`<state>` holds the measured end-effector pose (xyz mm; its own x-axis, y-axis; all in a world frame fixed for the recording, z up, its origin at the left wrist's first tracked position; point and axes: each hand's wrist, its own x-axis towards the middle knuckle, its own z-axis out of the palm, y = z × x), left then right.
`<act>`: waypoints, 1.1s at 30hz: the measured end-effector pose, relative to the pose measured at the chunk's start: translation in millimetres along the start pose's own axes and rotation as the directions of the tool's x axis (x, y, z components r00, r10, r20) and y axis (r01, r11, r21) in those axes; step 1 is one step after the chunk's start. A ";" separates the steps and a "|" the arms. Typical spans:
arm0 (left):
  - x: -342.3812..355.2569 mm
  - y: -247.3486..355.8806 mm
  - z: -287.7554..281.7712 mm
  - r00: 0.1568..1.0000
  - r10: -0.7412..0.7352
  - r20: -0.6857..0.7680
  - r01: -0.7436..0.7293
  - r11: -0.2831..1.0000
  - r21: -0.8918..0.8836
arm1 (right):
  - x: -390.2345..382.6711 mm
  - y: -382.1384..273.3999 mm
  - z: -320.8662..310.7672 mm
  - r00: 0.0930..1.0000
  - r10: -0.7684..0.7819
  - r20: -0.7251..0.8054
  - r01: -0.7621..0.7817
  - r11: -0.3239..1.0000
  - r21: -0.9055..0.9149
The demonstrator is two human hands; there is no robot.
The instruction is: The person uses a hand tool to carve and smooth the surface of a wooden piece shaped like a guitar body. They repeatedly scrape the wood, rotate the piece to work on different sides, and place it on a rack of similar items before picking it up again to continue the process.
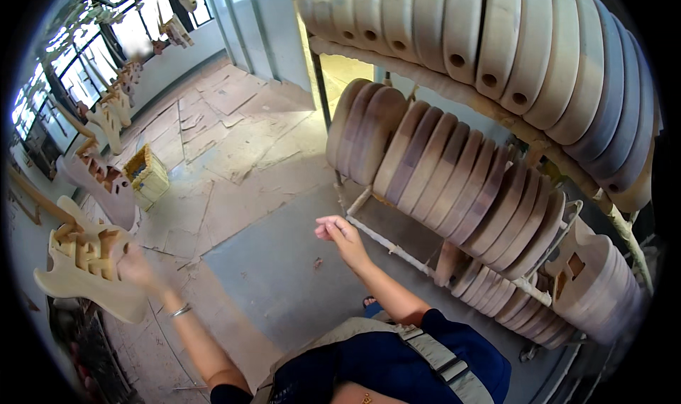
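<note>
My left hand (140, 267) is at the right edge of a pale, unpainted electric guitar body (96, 280) with routed cavities. The hand is smeared and its fingers do not show well, so I cannot tell whether it grips the body or only touches it. A wooden stick (41, 197) runs from the guitar body toward the upper left. My right hand (340, 235) is held up over the floor in the middle, its fingers curled together and nothing visible in them. A bracelet (181, 310) circles my left wrist.
On the right stands a rack (390, 244) with upper guitar bodies (454, 28), middle bodies (454, 170) and lower bodies (596, 283) in tight rows. More bodies (103, 180) line the left wall by the windows. A yellowish basket (147, 177) sits on the worn floor (220, 156).
</note>
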<state>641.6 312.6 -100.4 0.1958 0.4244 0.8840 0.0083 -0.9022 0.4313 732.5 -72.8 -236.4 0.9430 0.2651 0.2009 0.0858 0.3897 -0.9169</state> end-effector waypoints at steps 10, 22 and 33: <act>-174.9 377.2 351.6 0.504 0.488 0.713 0.035 0.813 -0.581 | -76.8 23.9 -131.2 0.922 0.339 -0.187 -0.346 0.938 -0.002; -163.1 372.3 343.9 0.232 0.421 0.877 -0.038 0.905 -0.424 | -27.2 108.0 -188.6 0.743 0.655 -0.139 -0.422 0.620 0.662; -207.7 179.4 64.9 0.315 -0.070 0.947 0.554 0.824 -0.123 | 35.7 216.3 -183.8 0.939 0.343 0.027 -0.241 0.599 0.764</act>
<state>666.1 57.6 -218.3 0.9892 0.1240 0.0777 -0.0056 -0.4985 0.8669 843.8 -141.2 -491.0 0.9063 0.4064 -0.1160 -0.4210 0.8431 -0.3346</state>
